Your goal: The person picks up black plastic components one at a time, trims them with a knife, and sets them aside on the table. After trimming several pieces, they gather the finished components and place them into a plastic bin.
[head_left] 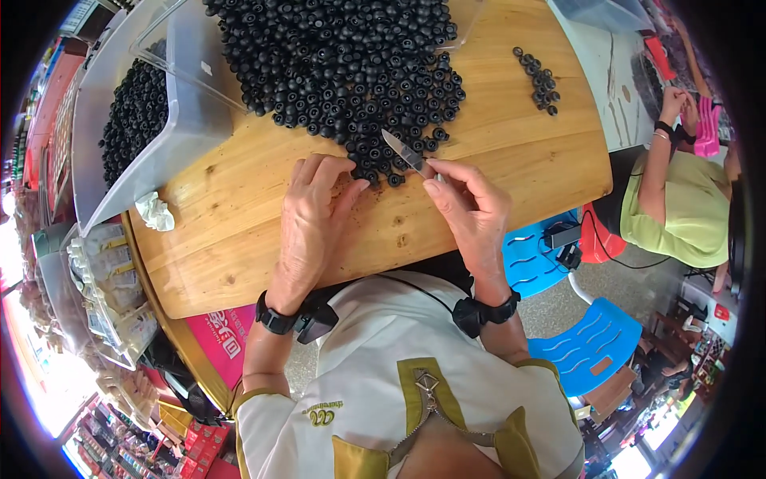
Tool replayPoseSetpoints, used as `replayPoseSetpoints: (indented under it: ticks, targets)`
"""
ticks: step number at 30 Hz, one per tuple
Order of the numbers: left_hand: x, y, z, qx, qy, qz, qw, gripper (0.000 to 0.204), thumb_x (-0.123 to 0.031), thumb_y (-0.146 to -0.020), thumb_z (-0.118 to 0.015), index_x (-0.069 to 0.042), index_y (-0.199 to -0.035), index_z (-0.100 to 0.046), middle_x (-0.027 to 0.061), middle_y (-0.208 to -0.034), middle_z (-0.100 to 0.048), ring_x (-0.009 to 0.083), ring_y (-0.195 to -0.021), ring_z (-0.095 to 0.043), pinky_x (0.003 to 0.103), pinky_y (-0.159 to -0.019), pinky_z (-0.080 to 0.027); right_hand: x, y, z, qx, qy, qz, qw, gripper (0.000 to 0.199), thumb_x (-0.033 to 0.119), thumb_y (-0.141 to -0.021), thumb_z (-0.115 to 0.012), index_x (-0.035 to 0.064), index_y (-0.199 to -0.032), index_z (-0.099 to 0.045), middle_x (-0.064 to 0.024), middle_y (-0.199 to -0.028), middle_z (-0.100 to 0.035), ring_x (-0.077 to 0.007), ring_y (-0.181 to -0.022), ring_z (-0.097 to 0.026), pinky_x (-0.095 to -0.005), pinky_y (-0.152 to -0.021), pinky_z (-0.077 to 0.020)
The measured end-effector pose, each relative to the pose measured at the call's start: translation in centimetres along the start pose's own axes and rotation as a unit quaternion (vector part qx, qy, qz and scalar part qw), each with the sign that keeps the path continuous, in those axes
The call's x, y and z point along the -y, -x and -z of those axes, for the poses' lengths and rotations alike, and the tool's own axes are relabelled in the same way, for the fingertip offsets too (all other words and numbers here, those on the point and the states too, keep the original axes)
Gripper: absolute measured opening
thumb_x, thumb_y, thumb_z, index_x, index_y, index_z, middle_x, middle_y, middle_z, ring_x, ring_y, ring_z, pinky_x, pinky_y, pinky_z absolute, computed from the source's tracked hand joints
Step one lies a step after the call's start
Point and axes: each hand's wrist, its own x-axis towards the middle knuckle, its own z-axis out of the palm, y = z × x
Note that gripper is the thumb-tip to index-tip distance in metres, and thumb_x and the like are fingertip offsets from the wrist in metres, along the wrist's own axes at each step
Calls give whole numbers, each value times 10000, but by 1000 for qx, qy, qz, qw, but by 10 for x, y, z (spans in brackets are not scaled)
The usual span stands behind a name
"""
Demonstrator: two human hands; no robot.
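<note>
A large heap of small black round pieces with holes (pixel 335 64) covers the far part of the wooden table (pixel 239 263). At its near edge, my left hand (pixel 313 203) rests with curled fingers, thumb and index tips apart beside the closest pieces. Nothing shows between them. My right hand (pixel 476 203) pinches a small knife (pixel 404 152) between thumb and fingers. The metal blade points up and left, over the near pieces of the heap.
A clear plastic bin (pixel 171 136) with more black pieces stands at the left, by a crumpled white tissue (pixel 155 212). A small group of black pieces (pixel 542 82) lies at the right. Beyond are a blue chair (pixel 590 343) and another person in a yellow-green top (pixel 678 199).
</note>
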Motion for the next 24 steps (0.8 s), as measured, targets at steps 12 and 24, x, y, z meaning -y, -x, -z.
replayPoseSetpoints:
  ticks: [12, 24]
  targets:
    - [-8, 13, 18, 2, 498, 123, 858, 241, 52, -879, -667, 23, -1113, -617, 137, -1178, -656, 214, -1042, -663, 301, -916, -529, 12, 3, -1, 32, -37, -28, 998, 219, 38, -898, -694, -13, -1110, -671, -21, -954, -684, -42, -820, -564, -183, -724, -448]
    - [2, 33, 27, -3, 597, 124, 792, 333, -68, -917, -658, 4, -1224, -549, 155, -1128, -658, 238, -983, -664, 369, -886, -561, 44, 10, -15, 146, 19, 12, 989, 251, -19, -863, -706, -29, -1108, -649, -78, -926, -699, -53, -757, -572, -195, -666, -471]
